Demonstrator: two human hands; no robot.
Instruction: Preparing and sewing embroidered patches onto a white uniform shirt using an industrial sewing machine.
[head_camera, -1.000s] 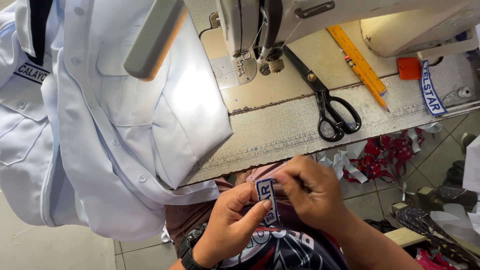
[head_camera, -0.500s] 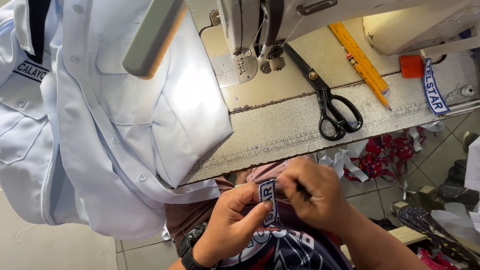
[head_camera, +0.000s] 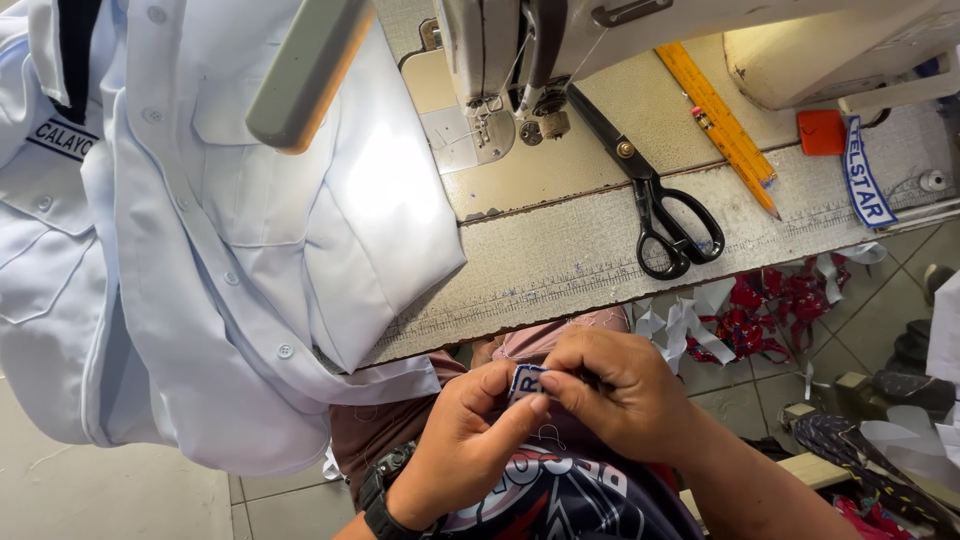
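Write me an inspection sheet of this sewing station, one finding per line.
Surface: worn sewing table, bare in front of the machine.
Job's things: small white patch with blue edging, pinched between both hands above the lap.
Clutter: black scissors, yellow ruler with a pencil beside it, orange block, second patch; pale blue shirts draped over the table's left end.
Hands: left hand and right hand meet on the patch; watch on the left wrist.
Cables: nothing seen.
Surroundings: sewing machine at the top; fabric scraps on the tiled floor.
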